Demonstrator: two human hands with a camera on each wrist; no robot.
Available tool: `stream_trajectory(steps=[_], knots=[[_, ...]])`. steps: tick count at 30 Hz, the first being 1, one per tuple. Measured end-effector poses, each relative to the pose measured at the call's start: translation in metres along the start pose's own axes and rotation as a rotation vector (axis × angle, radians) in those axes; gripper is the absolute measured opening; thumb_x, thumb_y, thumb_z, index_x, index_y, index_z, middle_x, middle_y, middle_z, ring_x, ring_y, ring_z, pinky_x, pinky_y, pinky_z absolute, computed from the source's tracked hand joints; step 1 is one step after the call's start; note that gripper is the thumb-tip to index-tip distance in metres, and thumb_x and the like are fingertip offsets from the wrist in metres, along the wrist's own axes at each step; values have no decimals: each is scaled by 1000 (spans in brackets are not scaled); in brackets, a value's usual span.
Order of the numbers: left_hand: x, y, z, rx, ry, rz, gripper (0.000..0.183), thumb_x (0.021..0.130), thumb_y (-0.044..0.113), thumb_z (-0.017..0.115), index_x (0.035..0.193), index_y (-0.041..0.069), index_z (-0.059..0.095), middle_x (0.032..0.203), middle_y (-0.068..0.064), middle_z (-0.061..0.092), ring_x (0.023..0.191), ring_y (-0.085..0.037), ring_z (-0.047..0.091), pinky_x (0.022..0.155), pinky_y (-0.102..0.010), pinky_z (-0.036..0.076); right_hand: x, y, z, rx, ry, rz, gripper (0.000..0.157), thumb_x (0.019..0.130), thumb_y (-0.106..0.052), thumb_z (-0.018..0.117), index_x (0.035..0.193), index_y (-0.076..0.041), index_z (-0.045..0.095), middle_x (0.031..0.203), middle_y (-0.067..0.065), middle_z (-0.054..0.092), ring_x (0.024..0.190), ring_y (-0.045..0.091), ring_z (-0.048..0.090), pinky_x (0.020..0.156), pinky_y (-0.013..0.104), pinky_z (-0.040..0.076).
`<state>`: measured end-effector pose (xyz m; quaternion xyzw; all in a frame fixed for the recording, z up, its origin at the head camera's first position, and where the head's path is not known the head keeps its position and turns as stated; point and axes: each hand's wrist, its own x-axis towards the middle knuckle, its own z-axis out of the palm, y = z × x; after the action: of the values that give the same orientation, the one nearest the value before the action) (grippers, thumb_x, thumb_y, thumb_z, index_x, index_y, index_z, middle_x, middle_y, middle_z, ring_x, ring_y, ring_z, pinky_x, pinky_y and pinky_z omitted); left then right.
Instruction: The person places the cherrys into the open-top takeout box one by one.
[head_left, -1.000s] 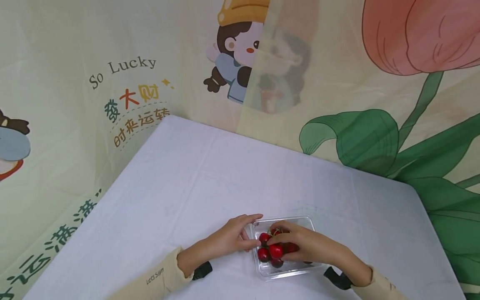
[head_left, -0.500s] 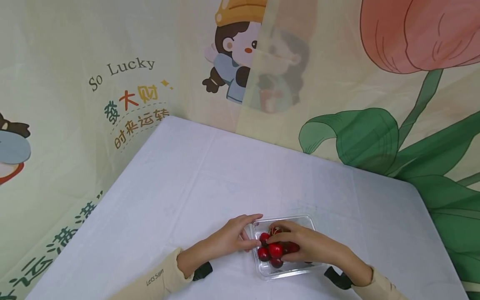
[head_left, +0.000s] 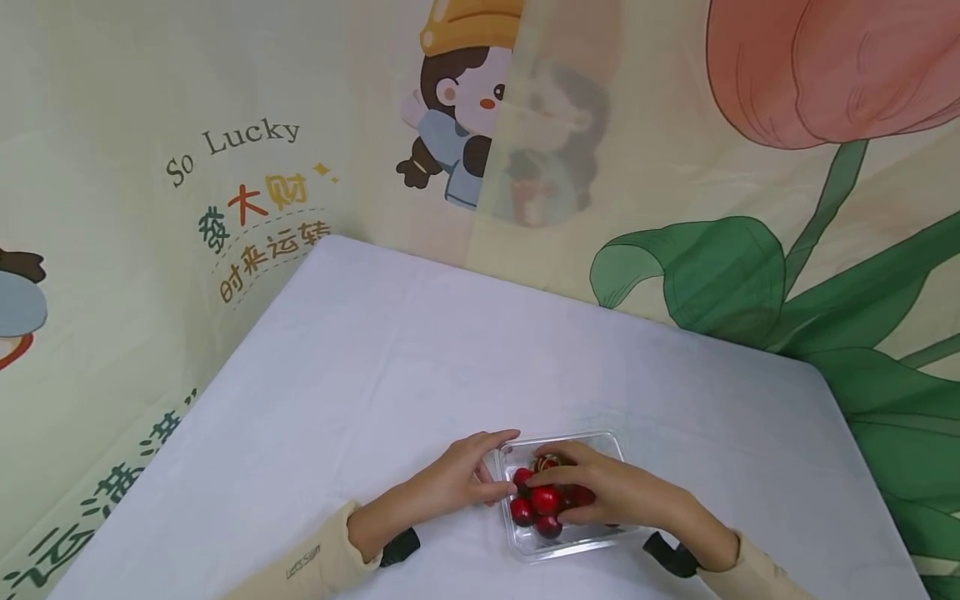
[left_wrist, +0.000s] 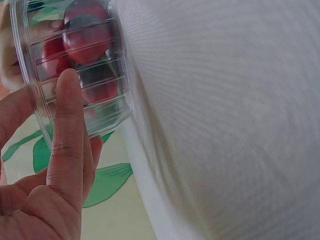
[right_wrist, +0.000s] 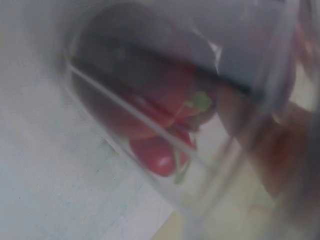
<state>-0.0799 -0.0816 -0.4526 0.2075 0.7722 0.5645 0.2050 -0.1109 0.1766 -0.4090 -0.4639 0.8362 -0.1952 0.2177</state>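
A clear plastic box (head_left: 566, 548) holding several red cherries (head_left: 522, 512) sits near the front of the table. My right hand (head_left: 622, 492) reaches in over its right side, thumb and fingers curled round cherries at the middle. A glossy cherry (head_left: 546, 501) shows between its thumb and index finger; others are hidden under the palm. My left hand (head_left: 450, 475) is at the left wall, thumb tip at the rim and index finger extended. In the left wrist view a straight finger (left_wrist: 68, 115) rests against the ribbed wall. Green stems (right_wrist: 180, 155) show through the plastic in the right wrist view.
A white cloth (head_left: 390, 358) covers the table. Behind it hangs a printed curtain (head_left: 360, 75) with a cartoon figure, lettering and a large tulip. Black wrist bands (head_left: 400, 547) sit below both hands, by the beige sleeves (head_left: 300, 567).
The view shifts slightly, so the scene sits a little further left. Both hands stay at the box, and the right fingers shift only slightly among the cherries.
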Motion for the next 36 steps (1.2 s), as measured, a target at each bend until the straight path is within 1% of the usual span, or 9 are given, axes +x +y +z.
stream_trajectory(steps=[2,7,14,18,27,36], knots=[[-2,-1,0,-6,0,5,69,89,18,72,148,4,38,134,-21,48,67,-5,64,66,-18,52,1,0,1,7,-3,-8,50,84,-23,78,131,-27,62,138,13,50,122,34,51,84,37,55],[-3,-1,0,-10,-2,1,69,90,20,72,148,6,38,135,-20,48,68,-7,65,67,-18,53,3,-1,2,26,-3,-24,51,84,-22,78,132,-27,61,138,13,50,120,34,53,84,36,55],[-3,1,0,-12,-3,-1,68,90,20,72,148,5,38,135,-20,48,68,-8,65,69,-17,52,1,-2,1,52,-18,1,51,86,-23,76,133,-28,60,140,13,48,120,35,54,84,37,55],[-3,1,0,-13,-5,4,68,91,20,71,148,5,38,135,-20,48,68,-7,65,69,-17,52,1,-3,0,32,-9,-3,50,86,-21,76,133,-27,61,142,12,46,121,33,54,86,37,55],[-3,1,0,-10,-1,11,67,91,19,71,148,4,38,135,-22,48,67,-7,64,65,-18,53,-2,-4,-2,11,1,-7,49,86,-22,75,133,-26,60,143,12,45,121,32,54,87,36,54],[-3,3,0,32,9,12,67,90,21,71,147,4,40,134,-21,50,66,-6,63,66,-18,52,-4,-3,-1,-9,28,-11,50,85,-21,77,132,-27,61,142,12,48,124,34,51,86,38,55]])
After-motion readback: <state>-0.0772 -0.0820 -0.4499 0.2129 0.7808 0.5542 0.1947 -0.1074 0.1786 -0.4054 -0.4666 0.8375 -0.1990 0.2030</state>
